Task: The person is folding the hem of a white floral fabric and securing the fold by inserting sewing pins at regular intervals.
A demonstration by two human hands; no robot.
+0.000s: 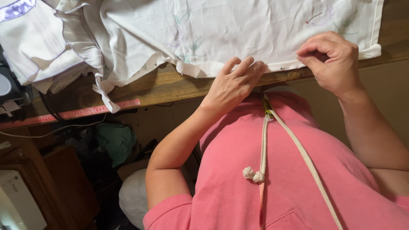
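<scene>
A white cloth (221, 30) with faint green and purple embroidery lies spread on a wooden table (170, 85). My left hand (232, 83) rests flat on the cloth's folded hem at the table edge, fingers together and extended. My right hand (330, 61) is further right on the same hem, fingers curled with thumb and forefinger pinched; whether they pinch a pin or the fabric is hidden. A small pin (284, 67) sticks in the hem between the hands. A red thread (314, 17) lies on the cloth above my right hand.
A pink measuring tape (72, 114) lies along the table's left edge. More folded white fabric (38, 47) is piled at the far left. A cream cord (294, 149) hangs over my pink shirt. Bags and boxes crowd the floor below left.
</scene>
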